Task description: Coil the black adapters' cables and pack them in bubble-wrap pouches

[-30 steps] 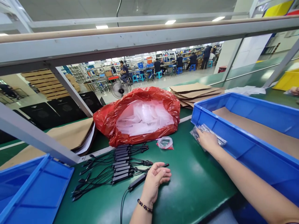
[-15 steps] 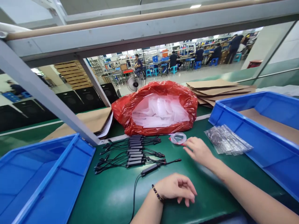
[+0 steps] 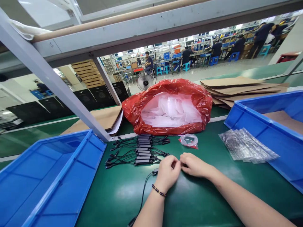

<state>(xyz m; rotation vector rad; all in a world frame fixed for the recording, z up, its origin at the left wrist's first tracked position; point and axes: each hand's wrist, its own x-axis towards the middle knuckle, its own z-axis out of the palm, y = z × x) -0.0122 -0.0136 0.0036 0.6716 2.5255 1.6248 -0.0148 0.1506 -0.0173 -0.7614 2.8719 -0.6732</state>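
Observation:
My left hand [image 3: 167, 171], with a bead bracelet at the wrist, is curled over a black adapter with a cable [image 3: 155, 172] lying on the green table. My right hand [image 3: 194, 164] meets it fingertip to fingertip, fingers pinched at the same adapter's end. Just beyond them sits a row of several black adapters with cables [image 3: 139, 150]. A stack of silvery plastic bags [image 3: 246, 145] rests to the right against the blue bin [image 3: 265, 132]. A small roll in a clear wrapper [image 3: 189, 140] lies ahead of my right hand.
A red bag of clear plastic pouches [image 3: 170, 107] stands behind the cables. An empty blue bin [image 3: 47, 170] is at the left. Cardboard sheets [image 3: 236, 86] lie at the back right, more cardboard [image 3: 101, 118] at the back left. A grey frame post [image 3: 59, 91] slants overhead. People work far behind.
My right hand left the silvery bags and swung left to meet my left hand. My left hand moved onto the single adapter. The view panned right and down.

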